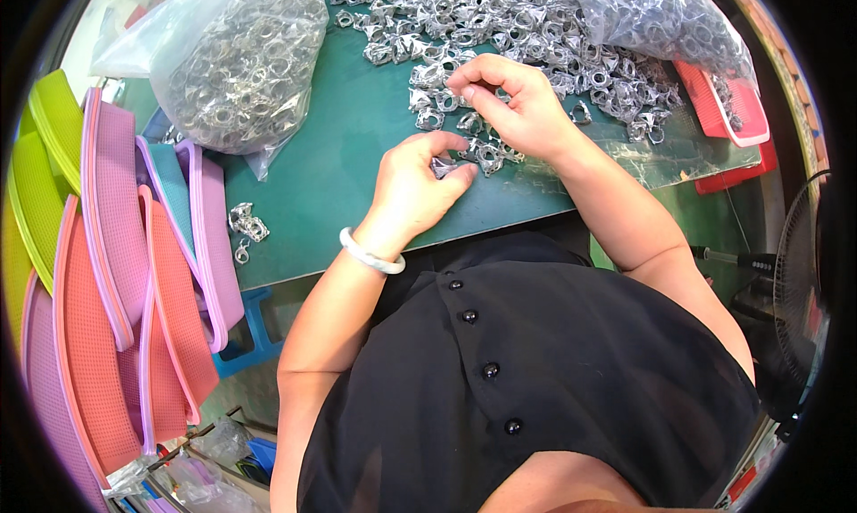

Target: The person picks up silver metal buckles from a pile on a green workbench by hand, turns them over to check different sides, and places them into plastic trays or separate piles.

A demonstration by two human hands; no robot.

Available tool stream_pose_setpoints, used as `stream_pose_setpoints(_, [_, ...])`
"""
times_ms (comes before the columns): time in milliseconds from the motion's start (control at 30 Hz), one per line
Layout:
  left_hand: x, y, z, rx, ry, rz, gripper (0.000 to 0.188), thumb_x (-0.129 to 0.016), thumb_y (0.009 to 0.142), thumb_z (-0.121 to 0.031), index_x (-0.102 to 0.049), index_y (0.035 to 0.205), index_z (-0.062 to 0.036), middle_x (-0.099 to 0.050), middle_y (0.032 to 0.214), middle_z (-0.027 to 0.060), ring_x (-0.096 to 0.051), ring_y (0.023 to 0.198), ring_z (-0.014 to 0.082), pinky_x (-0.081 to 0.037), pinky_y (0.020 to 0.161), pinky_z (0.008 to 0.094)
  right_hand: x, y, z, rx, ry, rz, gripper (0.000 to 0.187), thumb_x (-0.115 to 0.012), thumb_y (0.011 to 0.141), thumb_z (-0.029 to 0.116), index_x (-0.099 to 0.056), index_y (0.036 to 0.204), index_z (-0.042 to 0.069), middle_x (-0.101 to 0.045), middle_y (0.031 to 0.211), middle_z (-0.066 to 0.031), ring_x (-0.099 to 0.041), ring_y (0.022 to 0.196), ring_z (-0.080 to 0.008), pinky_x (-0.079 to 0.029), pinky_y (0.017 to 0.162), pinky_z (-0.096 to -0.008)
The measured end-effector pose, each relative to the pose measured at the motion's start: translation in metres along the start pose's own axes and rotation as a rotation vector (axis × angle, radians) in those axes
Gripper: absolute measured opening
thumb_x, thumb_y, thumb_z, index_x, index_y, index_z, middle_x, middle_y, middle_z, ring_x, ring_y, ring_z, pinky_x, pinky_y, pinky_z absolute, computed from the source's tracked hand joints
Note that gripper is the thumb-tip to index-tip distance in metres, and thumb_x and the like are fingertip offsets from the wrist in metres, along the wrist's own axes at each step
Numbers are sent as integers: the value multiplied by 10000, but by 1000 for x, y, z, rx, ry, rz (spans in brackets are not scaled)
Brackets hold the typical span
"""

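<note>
A large heap of small silver metal castings, each with a ring-like opening, covers the far part of the green table. My left hand rests low near the table's front edge, its thumb and fingers curled round a silver casting that they partly hide. Farther off and to the right, my right hand is held above the near side of the heap, thumb and forefinger drawn together. Whatever lies between those fingertips cannot be made out. A small cluster of castings sits between the two hands.
Clear plastic bags of castings stand at the far left and far right. Colourful plastic baskets are stacked at the left. A few loose castings lie beside them. At right are a red basket and a fan.
</note>
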State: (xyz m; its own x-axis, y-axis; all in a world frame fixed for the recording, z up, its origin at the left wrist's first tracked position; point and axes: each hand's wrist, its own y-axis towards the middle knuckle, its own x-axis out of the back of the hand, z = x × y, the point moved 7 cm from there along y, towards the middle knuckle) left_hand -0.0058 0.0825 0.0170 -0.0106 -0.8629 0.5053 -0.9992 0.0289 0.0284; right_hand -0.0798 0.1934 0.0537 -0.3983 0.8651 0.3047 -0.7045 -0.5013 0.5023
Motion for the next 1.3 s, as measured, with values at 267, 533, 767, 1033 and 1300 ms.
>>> stream_pose_setpoints(267, [7,9,-2,-66,186,-105,152,-701,689,-127,-648,794,-29,-602,754,80,-563,645,164,-454,620,278,1,-1,-1,5,-4,11,132,-527,804,-27,-603,910,-8,-614,847,-64,-578,772,-122,-463,700,-245])
stream_pose_setpoints(533, [9,-1,38,441,-1273,18,154,-563,860,-202,-580,909,-57,-608,819,38,-547,670,127,-433,576,243,-17,-7,12,68,97,186,292,-600,738,-18,-574,1025,30,-568,909,-46,-518,732,-122,-433,623,-253])
stream_pose_setpoints(767, [-14,-6,34,423,-1601,99,252,-490,895,-265,-544,1016,-52,-576,861,61,-528,708,163,-430,565,259,-21,-6,12,144,16,211,368,-671,709,52,-562,1060,46,-567,863,-36,-523,708,-129,-437,604,-256])
stream_pose_setpoints(1033, [-18,-6,29,383,-1718,118,278,-456,902,-269,-537,1052,-50,-566,876,63,-523,712,155,-427,579,270,-22,-8,13,106,72,205,438,-686,697,59,-556,1115,55,-572,860,-38,-525,712,-123,-443,612,-256])
stream_pose_setpoints(1300, [-20,-6,28,373,-1712,107,261,-449,905,-269,-544,1016,-52,-572,864,59,-528,707,148,-434,585,268,-22,-9,13,92,99,204,437,-680,698,39,-556,1117,48,-579,888,-37,-529,726,-116,-454,631,-249])
